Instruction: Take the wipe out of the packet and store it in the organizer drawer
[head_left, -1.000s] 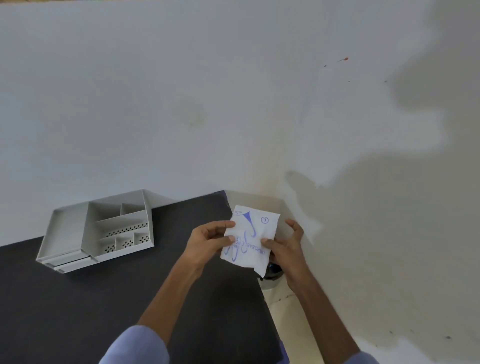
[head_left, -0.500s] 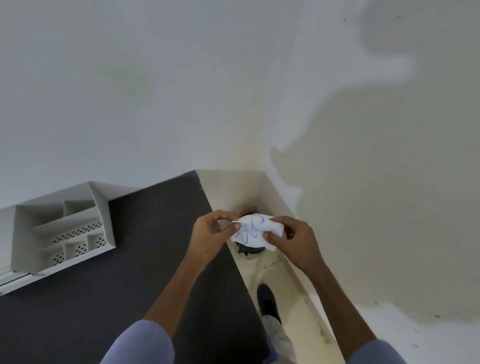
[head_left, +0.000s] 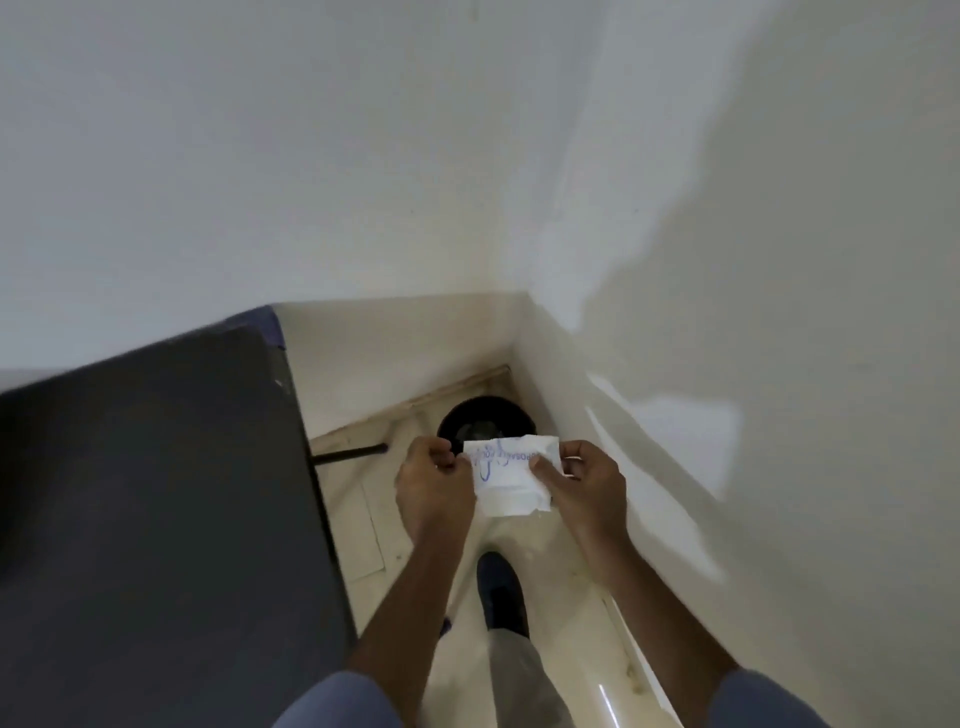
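A white wipe packet (head_left: 506, 475) with blue print hangs between both hands, to the right of the table and above the floor. My left hand (head_left: 434, 486) pinches its upper left edge. My right hand (head_left: 584, 483) grips its right side with thumb on the front. I cannot tell whether the packet is torn, and no loose wipe shows. The organizer drawer is out of view.
A dark table (head_left: 156, 519) fills the lower left, its right edge next to my left forearm. A black round bin (head_left: 485, 423) stands on the cream floor in the wall corner just beyond the packet. My dark shoe (head_left: 501, 590) is below the hands. White walls close in behind and right.
The view has swung right and down, so the organizer has left the frame. Both hands with the packet have moved off the table to above the floor near the bin.
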